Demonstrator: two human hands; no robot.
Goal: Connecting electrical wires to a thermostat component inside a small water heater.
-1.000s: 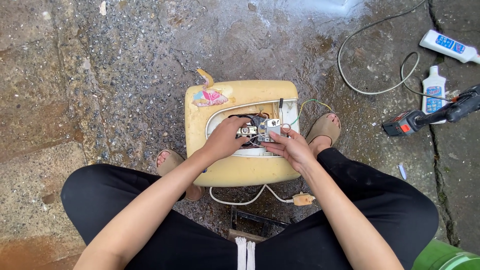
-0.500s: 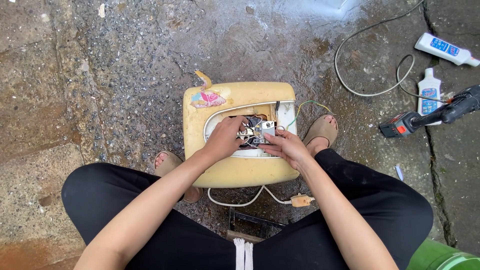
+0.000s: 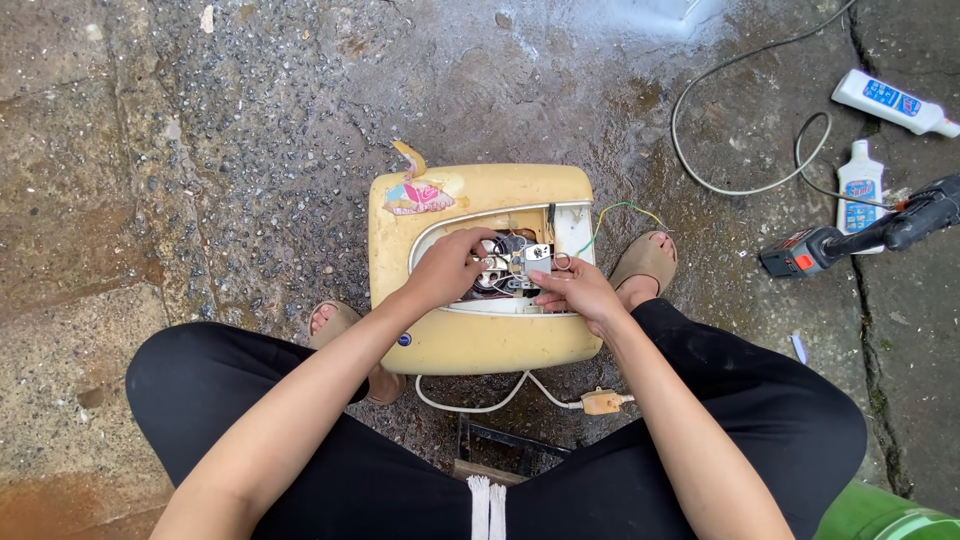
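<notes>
A yellowed appliance casing lies on wet concrete between my feet, its oval service opening exposing wires and parts. My left hand reaches into the opening, fingers pinched among the wires. My right hand rests at the opening's right side, fingertips on a small silver metal part in the middle of the wiring. What exactly each hand grips is hidden by the fingers.
A white cord with a tan plug trails from the casing's near edge. To the right lie a power tool, two white bottles and a looping cable. A green container sits at bottom right.
Both hands stay inside the opening with only small finger shifts around the silver part. The view has drifted slightly.
</notes>
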